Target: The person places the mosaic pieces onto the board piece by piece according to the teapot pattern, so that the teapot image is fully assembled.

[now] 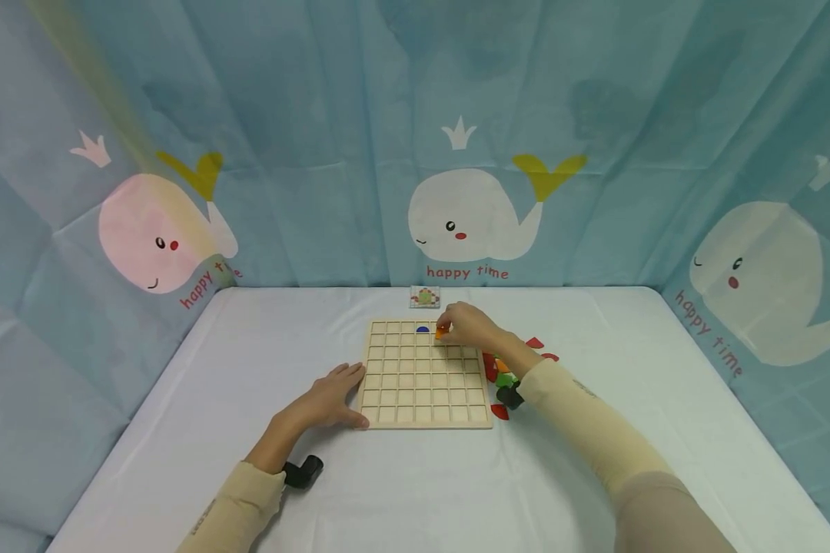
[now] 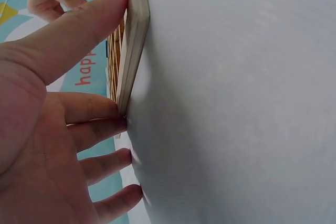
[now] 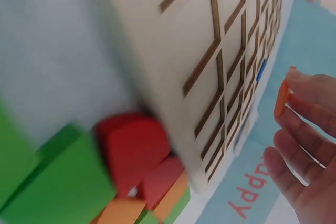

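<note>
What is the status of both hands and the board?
Right hand pinches orange piece over grid board; left hand touches board's left edge. Blue piece in far row. No obstruction seen.

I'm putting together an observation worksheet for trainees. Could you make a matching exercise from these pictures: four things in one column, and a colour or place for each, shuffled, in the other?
Things:
1. Held piece, in the right grip
2. Far-row piece, lying in the board
3. Near-corner piece, beside the board's right edge
4. Picture card

Colour or place:
A. Red
B. Beyond the board's far edge
C. Orange
D. Blue

Right pairs: 1-C, 2-D, 3-A, 4-B
</note>
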`<control>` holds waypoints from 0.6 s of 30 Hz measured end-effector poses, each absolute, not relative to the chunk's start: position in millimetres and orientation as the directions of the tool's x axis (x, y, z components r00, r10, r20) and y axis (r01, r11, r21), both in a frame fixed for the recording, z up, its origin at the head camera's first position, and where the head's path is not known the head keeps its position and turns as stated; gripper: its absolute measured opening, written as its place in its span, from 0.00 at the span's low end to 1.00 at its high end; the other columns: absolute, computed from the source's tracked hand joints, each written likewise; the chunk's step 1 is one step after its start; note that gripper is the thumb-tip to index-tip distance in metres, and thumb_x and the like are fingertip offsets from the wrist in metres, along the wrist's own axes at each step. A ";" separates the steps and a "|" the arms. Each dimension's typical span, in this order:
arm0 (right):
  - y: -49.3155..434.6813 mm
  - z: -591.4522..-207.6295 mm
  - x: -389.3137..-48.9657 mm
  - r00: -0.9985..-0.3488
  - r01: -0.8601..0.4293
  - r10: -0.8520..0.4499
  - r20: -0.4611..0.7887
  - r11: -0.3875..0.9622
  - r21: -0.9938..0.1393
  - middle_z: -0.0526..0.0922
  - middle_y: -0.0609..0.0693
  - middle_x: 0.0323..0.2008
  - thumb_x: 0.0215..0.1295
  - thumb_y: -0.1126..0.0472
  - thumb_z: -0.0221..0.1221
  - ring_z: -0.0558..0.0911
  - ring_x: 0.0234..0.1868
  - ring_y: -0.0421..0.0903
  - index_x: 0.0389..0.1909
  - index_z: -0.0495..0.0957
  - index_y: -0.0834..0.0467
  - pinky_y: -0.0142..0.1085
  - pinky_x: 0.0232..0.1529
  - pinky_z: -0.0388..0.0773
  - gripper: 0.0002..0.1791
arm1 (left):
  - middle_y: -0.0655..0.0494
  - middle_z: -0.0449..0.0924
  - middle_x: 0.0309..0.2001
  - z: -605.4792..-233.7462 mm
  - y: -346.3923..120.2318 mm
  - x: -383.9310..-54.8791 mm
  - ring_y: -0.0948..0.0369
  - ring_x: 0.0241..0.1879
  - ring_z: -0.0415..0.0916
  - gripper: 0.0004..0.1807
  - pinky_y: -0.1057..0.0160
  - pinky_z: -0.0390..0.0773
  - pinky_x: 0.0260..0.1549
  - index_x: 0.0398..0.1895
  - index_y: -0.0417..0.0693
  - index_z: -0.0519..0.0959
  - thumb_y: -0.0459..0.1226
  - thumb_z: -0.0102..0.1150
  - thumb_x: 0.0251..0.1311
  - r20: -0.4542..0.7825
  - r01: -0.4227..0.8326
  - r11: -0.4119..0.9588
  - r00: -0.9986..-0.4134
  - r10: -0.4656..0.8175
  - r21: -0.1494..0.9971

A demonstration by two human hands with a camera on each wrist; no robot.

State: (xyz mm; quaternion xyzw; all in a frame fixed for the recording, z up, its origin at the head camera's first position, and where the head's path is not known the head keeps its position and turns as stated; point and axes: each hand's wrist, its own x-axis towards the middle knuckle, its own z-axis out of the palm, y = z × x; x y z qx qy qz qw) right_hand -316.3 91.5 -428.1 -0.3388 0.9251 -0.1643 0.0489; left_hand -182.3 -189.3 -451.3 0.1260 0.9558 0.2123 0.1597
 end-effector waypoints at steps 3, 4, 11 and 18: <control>82.6 -430.2 -318.9 -0.754 -0.627 -0.657 0.015 0.711 -0.318 0.85 0.54 0.41 0.61 0.61 0.65 0.81 0.44 0.49 0.45 0.85 0.62 0.42 0.50 0.80 0.14 | 0.40 0.54 0.75 -451.8 -190.3 -182.8 0.39 0.75 0.47 0.56 0.33 0.54 0.68 0.74 0.36 0.57 0.48 0.76 0.44 -0.251 0.178 0.876 -0.916 0.314 0.449; 80.4 -430.9 -319.4 -0.752 -0.629 -0.660 0.011 0.711 -0.315 0.85 0.54 0.41 0.61 0.60 0.65 0.81 0.44 0.49 0.45 0.85 0.62 0.42 0.50 0.80 0.14 | 0.40 0.54 0.75 -452.1 -190.2 -182.9 0.39 0.75 0.47 0.56 0.33 0.54 0.67 0.74 0.36 0.57 0.47 0.76 0.44 -0.250 0.179 0.874 -0.915 0.317 0.452; 67.4 -434.1 -322.5 -0.745 -0.636 -0.667 -0.006 0.713 -0.295 0.86 0.54 0.42 0.61 0.58 0.66 0.82 0.46 0.50 0.44 0.85 0.61 0.42 0.52 0.80 0.13 | 0.39 0.55 0.75 -455.1 -190.8 -184.1 0.39 0.75 0.48 0.57 0.32 0.55 0.66 0.73 0.36 0.57 0.48 0.76 0.43 -0.244 0.192 0.875 -0.914 0.325 0.445; 58.5 -435.5 -324.6 -0.746 -0.629 -0.665 -0.031 0.719 -0.296 0.86 0.54 0.43 0.61 0.58 0.66 0.82 0.46 0.50 0.43 0.85 0.60 0.42 0.50 0.80 0.12 | 0.39 0.55 0.75 -455.3 -191.2 -185.7 0.39 0.75 0.47 0.57 0.32 0.54 0.67 0.74 0.36 0.57 0.49 0.76 0.43 -0.249 0.189 0.878 -0.914 0.321 0.439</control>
